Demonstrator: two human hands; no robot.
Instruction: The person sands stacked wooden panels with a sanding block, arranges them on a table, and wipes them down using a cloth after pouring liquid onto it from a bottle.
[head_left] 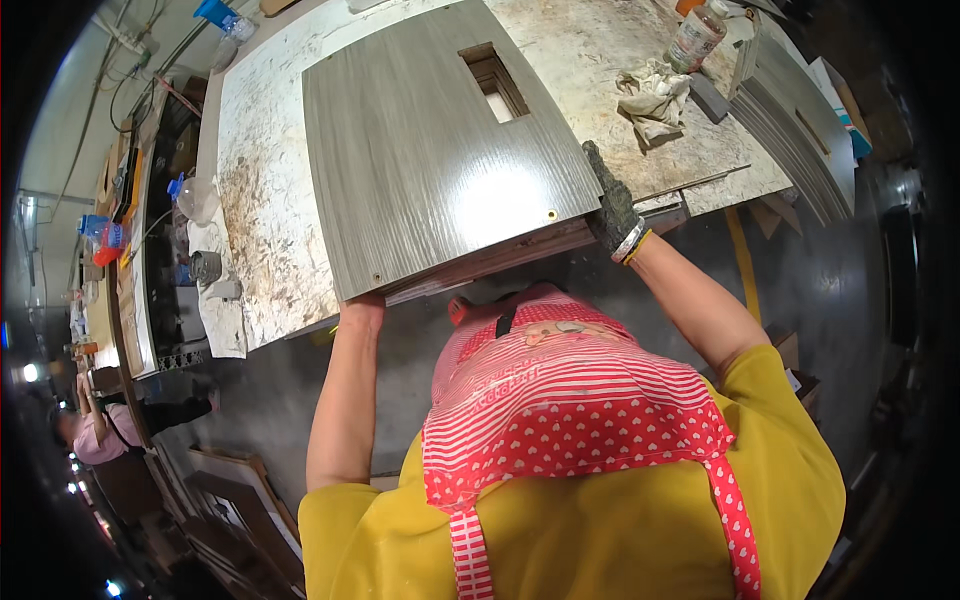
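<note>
The grey board (410,150) lies on the surface (260,185), with its near edge turned toward the person. In its rectangular hole several layers of edges are visible, so probably more boards are stacked below it, with their holes in line.

The left hand (364,299) goes under the near left corner, perhaps for carrying weight from below; its fingers are hidden, and I cannot tell whether they are spread or pressed together. The right hand (613,205), in a dark glove, is at the near right corner, one finger stretched along the side edge, which likely steadies the board; whether the others pinch it I cannot tell. Holding opposite corners should keep it level.

The crumpled rag (655,100) and the bottle (695,38) are to the right, apart from the board but, it seems, within easy reach.
</note>
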